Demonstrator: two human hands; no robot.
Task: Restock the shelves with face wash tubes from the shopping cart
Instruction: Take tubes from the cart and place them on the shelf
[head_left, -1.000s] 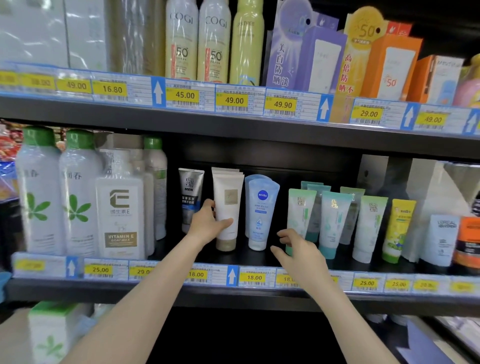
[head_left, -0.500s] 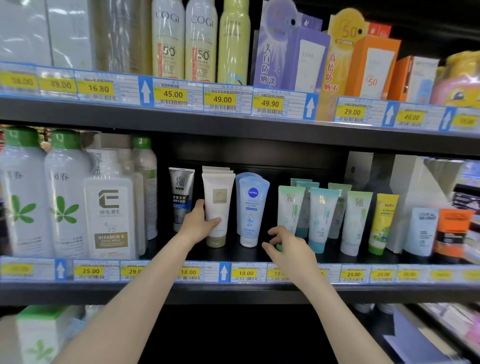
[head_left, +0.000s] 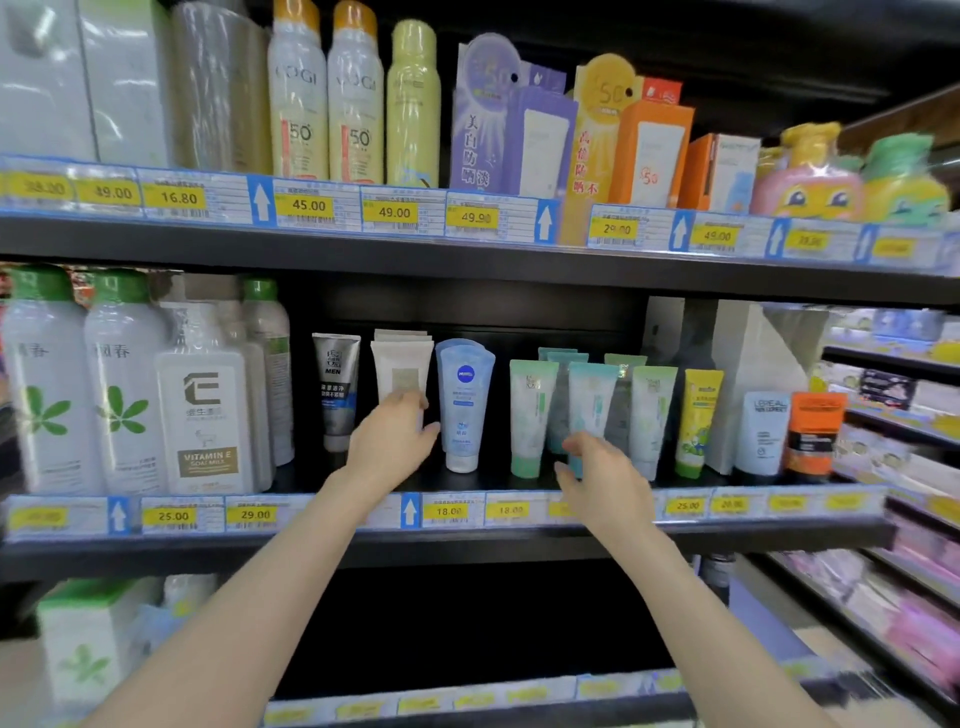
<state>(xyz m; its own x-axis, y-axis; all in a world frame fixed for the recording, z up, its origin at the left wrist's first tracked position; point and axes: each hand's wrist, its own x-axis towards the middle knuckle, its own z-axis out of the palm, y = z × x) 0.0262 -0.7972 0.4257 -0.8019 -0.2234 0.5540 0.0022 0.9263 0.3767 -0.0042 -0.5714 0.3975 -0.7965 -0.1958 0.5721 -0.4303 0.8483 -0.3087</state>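
Since a second ago our left hand (head_left: 392, 444) has slid down and right on the cream tube (head_left: 401, 366), and our right hand (head_left: 597, 470) has shifted right from the first green tube to the teal tube (head_left: 591, 400) beside it. Our left hand now covers the lower half of the cream tube, fingers curled round its front and thumb pointing toward the Nivea tube (head_left: 464, 402); the frame is blurred, so whether it truly grips or only rests there we cannot tell for sure, but it reads as a hold. Our right hand hovers in front of the teal tube's base with fingers spread and loosely bent; contact is not clear.

Just left of the cream tube stands a grey men's tube (head_left: 335, 387), cap down like the rest. Right of the Nivea tube comes a pale green tube (head_left: 531, 415), then the teal tube, another pale green one (head_left: 649, 415), a yellow tube (head_left: 698, 421), a white L'Oreal tube (head_left: 762, 434) and an orange one (head_left: 813, 431). All stand on the middle shelf (head_left: 779, 530), behind its price strip. At far left are large white bottles (head_left: 124, 384) with green caps. On the shelf above stand sunscreen cans (head_left: 324, 98) and boxes (head_left: 652, 153).
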